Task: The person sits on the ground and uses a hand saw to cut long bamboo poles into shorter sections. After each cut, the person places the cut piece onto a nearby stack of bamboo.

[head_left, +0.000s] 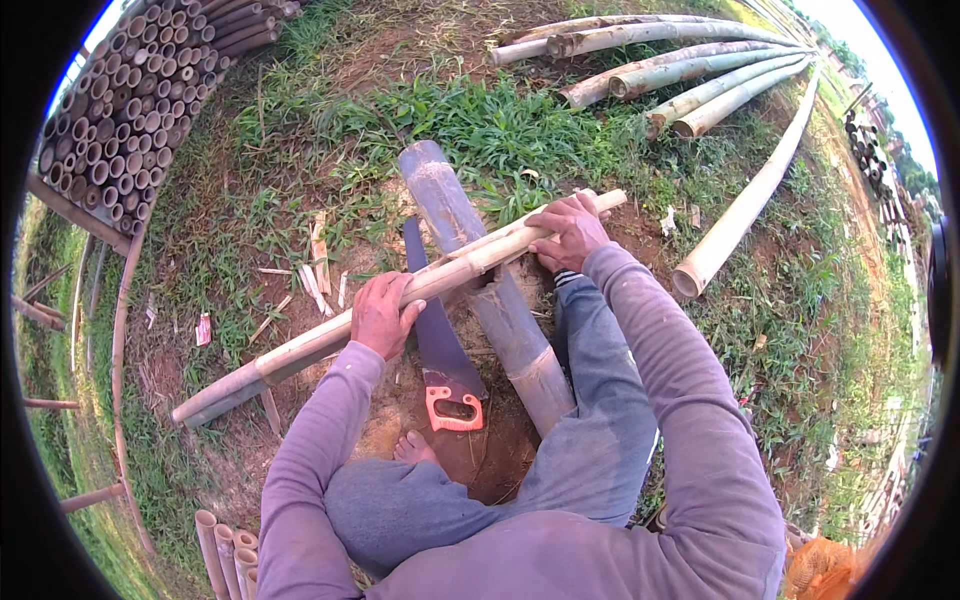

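Note:
Light-coloured bamboo poles [470, 262], at least two lying side by side, slant from lower left to upper right in front of me. They cross over a thick grey bamboo log [520, 335] that has a notch near the crossing. My left hand [383, 315] is closed over the poles left of the log. Right of it, my right hand [573, 232] grips them near their upper right end. A handsaw [440, 345] with a dark blade and orange handle is beside the log, its blade passing under the poles. Its handle is near my bare foot [414, 448].
Cut bamboo is stacked end-on [125, 120] at the upper left. Long bamboo poles [660, 80] lie at the upper right, with a single pole [740, 230] nearer me. Short tubes [225, 550] stand at lower left. Splinters [318, 285] litter the grassy ground.

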A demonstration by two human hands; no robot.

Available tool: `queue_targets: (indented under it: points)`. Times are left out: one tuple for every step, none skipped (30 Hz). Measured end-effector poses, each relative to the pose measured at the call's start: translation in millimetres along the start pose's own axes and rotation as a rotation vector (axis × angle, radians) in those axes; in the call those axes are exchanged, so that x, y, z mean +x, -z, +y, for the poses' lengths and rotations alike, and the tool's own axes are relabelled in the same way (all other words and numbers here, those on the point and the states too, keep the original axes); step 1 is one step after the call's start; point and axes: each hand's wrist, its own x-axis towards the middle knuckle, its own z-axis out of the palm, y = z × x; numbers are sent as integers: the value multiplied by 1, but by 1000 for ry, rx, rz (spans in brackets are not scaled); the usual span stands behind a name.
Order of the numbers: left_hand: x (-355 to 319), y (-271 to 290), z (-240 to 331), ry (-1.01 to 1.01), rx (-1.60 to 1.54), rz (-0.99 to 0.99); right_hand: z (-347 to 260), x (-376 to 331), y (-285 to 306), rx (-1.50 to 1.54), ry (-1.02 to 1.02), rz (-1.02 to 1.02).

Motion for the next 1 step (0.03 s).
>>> queue_targets:
  points:
    - [2, -10, -10, 35, -28, -20, -2, 4, -4, 11, -65, -66]
